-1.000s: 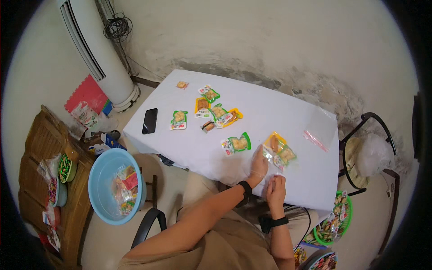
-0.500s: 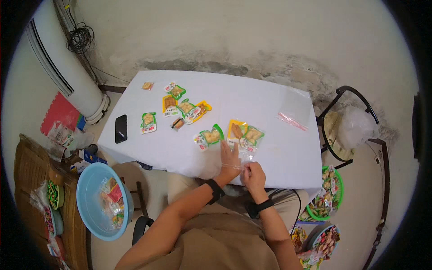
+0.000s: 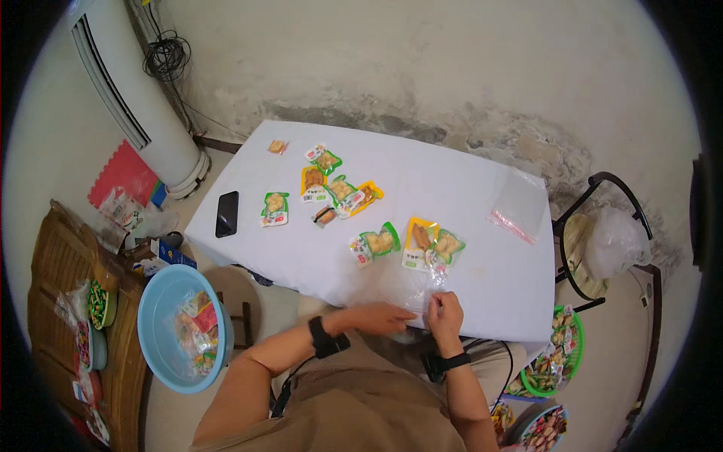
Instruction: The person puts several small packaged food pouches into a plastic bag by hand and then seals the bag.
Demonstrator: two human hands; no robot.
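A clear plastic bag (image 3: 433,280) lies at the table's near edge, with a yellow snack pack (image 3: 419,239) and a green-edged snack pack (image 3: 449,246) in its far part. My right hand (image 3: 446,315) is closed in a pinch on the near edge of the bag. Close by on the left, my left hand (image 3: 382,319) reaches across towards that same edge; its fingers are smeared by motion, so their grip cannot be made out. Just left of the bag lies another green-edged pack (image 3: 380,241).
Further left lie several loose snack packs (image 3: 341,188) and a black phone (image 3: 227,214). Flat clear bags (image 3: 520,203) rest at the table's right. A blue basin (image 3: 151,331) holding packs stands at left, a green basket (image 3: 578,350) at right beside a black-framed chair (image 3: 559,248).
My left hand has drawn back from beside the snack packs to the table's near edge, its spread fingers no longer over the bag. My right hand keeps its pinch. The whole view has shifted slightly.
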